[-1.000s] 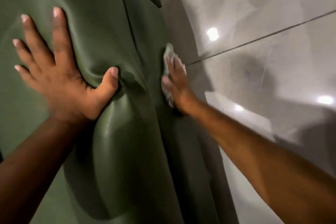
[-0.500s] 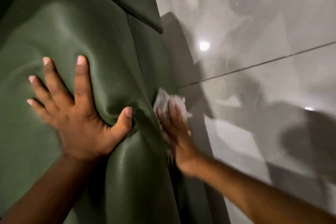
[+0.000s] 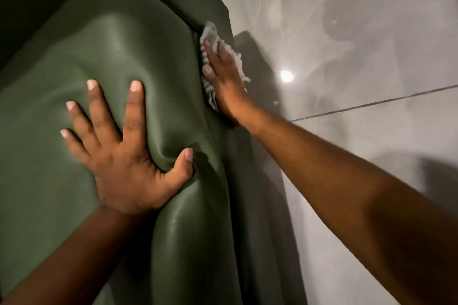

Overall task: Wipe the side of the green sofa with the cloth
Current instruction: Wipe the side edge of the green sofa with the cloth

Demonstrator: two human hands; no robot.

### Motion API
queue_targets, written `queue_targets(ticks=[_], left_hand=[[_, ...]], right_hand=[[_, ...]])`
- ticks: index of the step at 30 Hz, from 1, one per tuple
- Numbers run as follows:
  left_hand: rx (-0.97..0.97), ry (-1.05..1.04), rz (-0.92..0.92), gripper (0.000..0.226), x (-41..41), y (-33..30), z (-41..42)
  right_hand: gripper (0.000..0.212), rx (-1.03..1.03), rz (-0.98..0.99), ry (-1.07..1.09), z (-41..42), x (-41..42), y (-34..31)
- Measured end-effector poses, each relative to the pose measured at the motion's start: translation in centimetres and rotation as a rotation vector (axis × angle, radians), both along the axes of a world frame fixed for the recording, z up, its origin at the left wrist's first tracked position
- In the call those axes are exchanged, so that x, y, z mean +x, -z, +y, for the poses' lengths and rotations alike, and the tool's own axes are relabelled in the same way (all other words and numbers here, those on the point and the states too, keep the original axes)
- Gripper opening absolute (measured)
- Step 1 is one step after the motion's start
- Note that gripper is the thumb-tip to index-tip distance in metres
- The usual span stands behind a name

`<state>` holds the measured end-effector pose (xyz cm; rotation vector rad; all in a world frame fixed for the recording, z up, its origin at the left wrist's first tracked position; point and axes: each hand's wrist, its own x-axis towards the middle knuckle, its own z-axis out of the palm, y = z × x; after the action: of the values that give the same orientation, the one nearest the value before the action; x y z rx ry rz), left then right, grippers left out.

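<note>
The green sofa (image 3: 119, 52) fills the left and middle of the head view, its leather cushion bulging under pressure. My left hand (image 3: 124, 146) lies flat on the cushion with fingers spread, its thumb dug into a fold. My right hand (image 3: 226, 79) presses a pale, frayed cloth (image 3: 210, 34) against the sofa's outer side, close to the seam by the upper corner. Most of the cloth is hidden under my palm; its edges stick out above my fingers and at the right.
A glossy grey tiled floor (image 3: 359, 44) spreads to the right of the sofa, crossed by a dark grout line (image 3: 371, 104) and a bright light reflection (image 3: 286, 75). The sofa's shadow falls on the tiles beside it.
My right hand has slid the cloth farther along the sofa's side toward its upper corner. The left hand stays pressed on the cushion while the camera view has shifted.
</note>
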<state>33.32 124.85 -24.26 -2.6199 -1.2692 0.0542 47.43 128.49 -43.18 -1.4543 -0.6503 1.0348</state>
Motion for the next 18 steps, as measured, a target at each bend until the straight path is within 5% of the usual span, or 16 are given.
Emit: queue_targets(ticks=[4,8,18], left_hand=[[-0.007,-0.005,-0.014,0.103,0.0,0.1,-0.1],[0.009,-0.003,0.019,0.101,-0.2,0.3,-0.1],[-0.060,-0.123,0.182,0.096,0.3,-1.8,-2.5]], right_hand=[[0.072,-0.133,0.284,0.106,-0.8,0.0,0.8],[0.068,-0.197,0.455,0.100,-11.4,-7.9,1.1],[0.062,-0.100,0.272,0.148,-19.7,-15.3,1.2]])
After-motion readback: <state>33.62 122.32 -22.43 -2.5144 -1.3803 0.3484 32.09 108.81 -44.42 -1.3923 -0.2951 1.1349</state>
